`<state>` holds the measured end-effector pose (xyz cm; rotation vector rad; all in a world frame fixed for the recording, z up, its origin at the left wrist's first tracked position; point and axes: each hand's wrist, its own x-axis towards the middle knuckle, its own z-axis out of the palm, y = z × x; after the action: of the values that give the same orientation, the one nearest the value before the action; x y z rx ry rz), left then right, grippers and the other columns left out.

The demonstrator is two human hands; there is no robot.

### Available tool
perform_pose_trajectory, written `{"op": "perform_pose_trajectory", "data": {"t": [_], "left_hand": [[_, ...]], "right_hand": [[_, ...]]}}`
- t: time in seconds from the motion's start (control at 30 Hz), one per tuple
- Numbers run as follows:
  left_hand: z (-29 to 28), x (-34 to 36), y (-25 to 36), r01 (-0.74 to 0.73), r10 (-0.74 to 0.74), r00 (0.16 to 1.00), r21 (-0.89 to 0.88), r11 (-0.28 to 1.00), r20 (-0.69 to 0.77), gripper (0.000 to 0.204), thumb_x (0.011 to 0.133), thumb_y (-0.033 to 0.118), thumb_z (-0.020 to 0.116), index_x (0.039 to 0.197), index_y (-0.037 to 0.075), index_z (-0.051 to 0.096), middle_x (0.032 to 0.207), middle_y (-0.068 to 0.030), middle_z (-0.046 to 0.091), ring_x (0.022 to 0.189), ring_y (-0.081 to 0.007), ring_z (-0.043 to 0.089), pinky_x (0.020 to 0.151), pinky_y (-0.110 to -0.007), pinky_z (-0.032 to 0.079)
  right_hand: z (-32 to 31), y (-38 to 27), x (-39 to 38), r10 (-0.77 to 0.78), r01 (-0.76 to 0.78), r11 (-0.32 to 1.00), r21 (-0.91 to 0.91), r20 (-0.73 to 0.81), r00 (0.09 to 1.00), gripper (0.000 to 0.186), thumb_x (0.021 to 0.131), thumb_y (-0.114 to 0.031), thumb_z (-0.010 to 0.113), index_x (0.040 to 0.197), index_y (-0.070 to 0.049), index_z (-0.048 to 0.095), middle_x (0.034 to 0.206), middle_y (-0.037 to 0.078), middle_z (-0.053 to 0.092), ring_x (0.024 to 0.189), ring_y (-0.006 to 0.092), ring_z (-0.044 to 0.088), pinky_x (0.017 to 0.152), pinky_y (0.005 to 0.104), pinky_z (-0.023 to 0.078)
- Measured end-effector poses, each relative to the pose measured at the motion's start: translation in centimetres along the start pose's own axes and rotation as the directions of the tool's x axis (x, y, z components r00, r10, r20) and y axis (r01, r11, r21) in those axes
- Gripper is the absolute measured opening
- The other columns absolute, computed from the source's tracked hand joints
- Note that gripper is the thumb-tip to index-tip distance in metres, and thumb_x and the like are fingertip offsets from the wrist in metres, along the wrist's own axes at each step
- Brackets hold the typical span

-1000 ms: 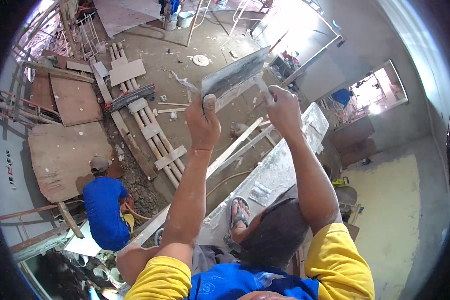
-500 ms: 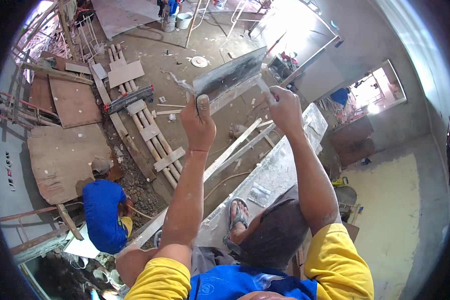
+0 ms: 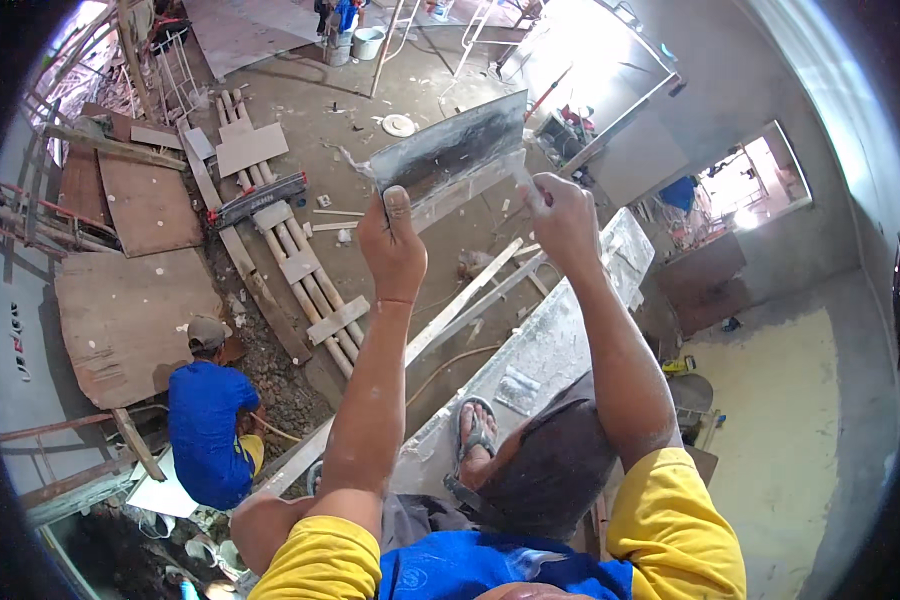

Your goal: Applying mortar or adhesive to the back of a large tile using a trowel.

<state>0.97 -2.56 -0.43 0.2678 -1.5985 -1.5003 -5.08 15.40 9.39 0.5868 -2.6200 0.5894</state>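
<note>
My left hand (image 3: pixel 394 250) grips the near left end of a long metal mud pan (image 3: pixel 460 148), thumb up over its edge. The pan is held out in front of me, tilted, with grey and white smears along its inside. My right hand (image 3: pixel 568 225) is closed around the handle of a putty knife (image 3: pixel 522 172). Its pale blade lies at the pan's right end and seems to touch the rim. Fingers hide most of the knife's handle.
My sandalled foot (image 3: pixel 477 428) stands on a white-smeared plank (image 3: pixel 545 350) above the floor. A co-worker in a blue shirt (image 3: pixel 210 425) crouches at lower left beside dug-up soil. Bamboo poles (image 3: pixel 300 275), boards and a red-ended level (image 3: pixel 258 198) lie at left; a white bucket (image 3: pixel 368 43) stands far off.
The mud pan and my left hand have shifted slightly left. The putty knife has moved a little left and down with my right hand. The co-worker has leaned slightly.
</note>
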Motion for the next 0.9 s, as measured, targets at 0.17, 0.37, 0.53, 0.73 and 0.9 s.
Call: {"op": "perform_pose_trajectory", "data": {"t": [0.17,0.37,0.53,0.73,0.9], "left_hand": [[0.3,-0.1,-0.3,-0.051,0.050,0.997,-0.008,0.999,-0.052,0.043,0.107,0.035,0.050,0.094,-0.004,0.064,0.069,-0.0191,0.058,0.059,-0.0328,0.050,0.058,-0.042,0.040],[0.4,0.0,0.2,0.066,-0.069,0.996,-0.053,0.996,-0.055,0.052,0.108,0.044,0.047,0.080,0.001,0.053,0.066,-0.0091,0.044,0.064,-0.0211,0.039,0.060,-0.040,0.032],[-0.5,0.2,-0.5,-0.051,0.050,0.999,0.050,0.997,0.007,0.041,0.106,0.035,0.053,0.092,-0.003,0.063,0.066,-0.0199,0.056,0.057,-0.0337,0.051,0.056,-0.044,0.038],[0.1,0.0,0.2,-0.207,0.205,0.977,0.034,0.978,0.055,0.036,0.105,0.031,0.053,0.095,-0.001,0.065,0.072,-0.0246,0.061,0.069,-0.0489,0.059,0.057,-0.050,0.041],[0.1,-0.2,-0.3,-0.169,0.167,0.983,0.013,0.986,0.076,0.034,0.104,0.031,0.055,0.101,0.000,0.067,0.072,-0.0240,0.061,0.068,-0.0479,0.060,0.057,-0.050,0.041]], "right_hand": [[0.5,0.1,-0.2,0.081,-0.080,0.995,-0.060,0.009,0.997,0.027,0.093,-0.030,0.069,0.096,-0.003,0.071,0.074,0.024,0.063,0.068,0.0435,0.061,0.063,0.0465,0.046],[-0.3,0.3,0.2,0.154,-0.150,0.986,-0.069,0.045,0.987,0.028,0.091,-0.030,0.070,0.101,-0.003,0.072,0.080,0.025,0.065,0.075,0.0433,0.064,0.068,0.0465,0.048],[0.6,-0.1,-0.4,0.038,-0.037,0.999,-0.019,0.027,0.999,0.024,0.093,-0.026,0.068,0.095,-0.002,0.071,0.077,0.024,0.064,0.072,0.0416,0.065,0.066,0.0465,0.047],[0.5,0.3,-0.4,0.039,-0.038,0.998,-0.051,0.021,0.999,0.022,0.093,-0.023,0.067,0.098,-0.002,0.073,0.077,0.024,0.065,0.072,0.0417,0.065,0.065,0.0466,0.048],[-0.3,0.0,0.1,0.156,-0.152,0.986,-0.065,0.075,0.985,0.022,0.091,-0.023,0.070,0.099,-0.002,0.072,0.080,0.024,0.066,0.072,0.0388,0.066,0.066,0.0460,0.048]]}}
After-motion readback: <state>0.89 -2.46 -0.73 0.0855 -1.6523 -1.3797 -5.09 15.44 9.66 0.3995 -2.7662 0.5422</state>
